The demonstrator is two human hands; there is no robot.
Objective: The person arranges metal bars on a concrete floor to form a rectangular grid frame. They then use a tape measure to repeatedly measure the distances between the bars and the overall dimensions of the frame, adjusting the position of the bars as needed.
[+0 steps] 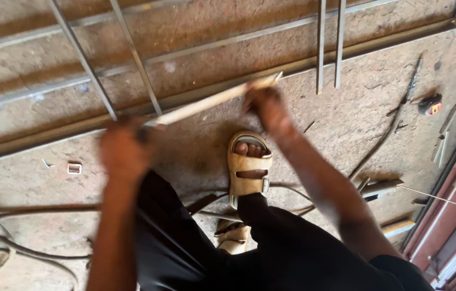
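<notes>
Loose grey cables curled over the rough, pitted concrete floor at the left, near a small square metal bracket. The left hand, blurred, was clenched around the lower end of a pale, slim, straight wooden stick. Its long axis rose from lower left to upper right, above a welded frame of grey steel bars. The right hand gripped the upper end, fingers wrapped over it. Below stood a tan strapped sandal.
</notes>
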